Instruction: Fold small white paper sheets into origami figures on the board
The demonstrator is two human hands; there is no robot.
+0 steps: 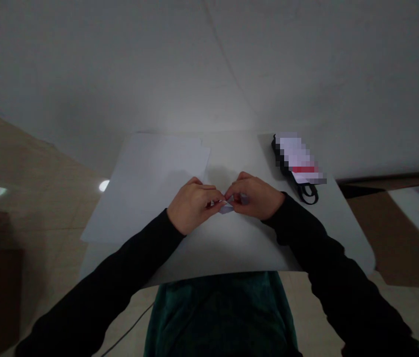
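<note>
Small folded pale paper piece (226,208), centred over a white rounded-corner tabletop (232,250), clamped between the fingertips of the left hand (193,207) and right hand (254,198), which nearly touch. Far left: stacked white paper sheets (146,186). Far right: black-strapped packet (308,194), its label blurred.

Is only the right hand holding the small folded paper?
No, the left hand and the right hand both pinch the small folded paper between their fingertips.
</note>
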